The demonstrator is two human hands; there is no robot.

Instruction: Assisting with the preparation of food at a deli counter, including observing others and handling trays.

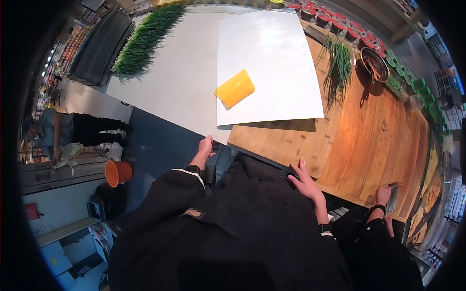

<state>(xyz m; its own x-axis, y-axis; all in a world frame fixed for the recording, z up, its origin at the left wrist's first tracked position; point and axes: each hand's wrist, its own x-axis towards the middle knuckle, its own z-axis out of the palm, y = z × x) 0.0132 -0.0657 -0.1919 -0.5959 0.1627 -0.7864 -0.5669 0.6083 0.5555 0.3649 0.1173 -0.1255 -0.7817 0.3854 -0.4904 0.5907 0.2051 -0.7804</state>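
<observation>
My left hand (206, 148) rests at the front edge of the white counter (171, 98), its fingers curled near the rim; whether it grips the edge is unclear. My right hand (304, 180) lies with spread fingers on the front edge of the wooden board (273, 143), holding nothing. Ahead of both hands a large white board (269, 47) lies partly over the counter and the wooden board. On its left part sits a yellow rectangular block or sponge-like piece (236, 89); its exact kind cannot be told.
Long green chives (149, 42) line the back left beside stacked dark trays (102, 47). More chives (340, 65), a pan (374, 64) and lidded cups (338, 25) stand right. A co-worker's hand (383, 195) holds a knife (392, 199). An orange bucket (118, 173) and another person (62, 131) are left.
</observation>
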